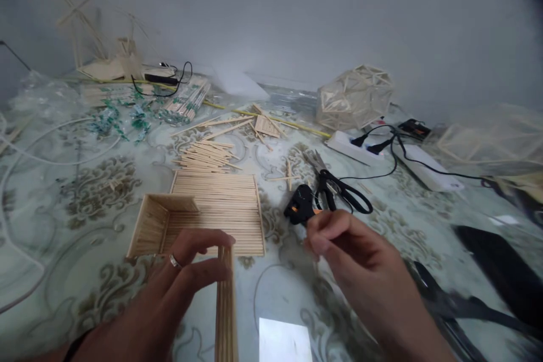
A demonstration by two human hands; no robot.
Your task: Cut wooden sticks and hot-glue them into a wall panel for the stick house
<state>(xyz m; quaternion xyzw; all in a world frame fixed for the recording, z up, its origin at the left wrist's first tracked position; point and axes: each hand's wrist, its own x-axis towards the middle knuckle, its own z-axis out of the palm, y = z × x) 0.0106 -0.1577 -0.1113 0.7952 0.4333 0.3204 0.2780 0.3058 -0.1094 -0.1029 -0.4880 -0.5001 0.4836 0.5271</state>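
My left hand (pixel 182 274), with a ring on one finger, grips a narrow panel of wooden sticks (pixel 226 311) by its far end between thumb and fingers. The panel stretches toward me and runs out of the bottom of the view. To the right, my right hand (pixel 356 263) is raised with thumb and fingertips pinched together; whatever lies between them, if anything, I cannot make out. Just beyond its fingertips lies a black glue gun (pixel 300 203). A flat stick base (pixel 216 192) with low stick walls (pixel 148 223) at its left corner sits past my left hand.
Loose sticks (pixel 207 155) lie behind the base. Black-handled scissors (pixel 326 181) lie beside the glue gun. Power strips (pixel 354 147) with black cables are at the right, near a stick-framed model (pixel 356 96). A black phone-like slab (pixel 496 266) lies right; a white cable (pixel 38 263) curves left.
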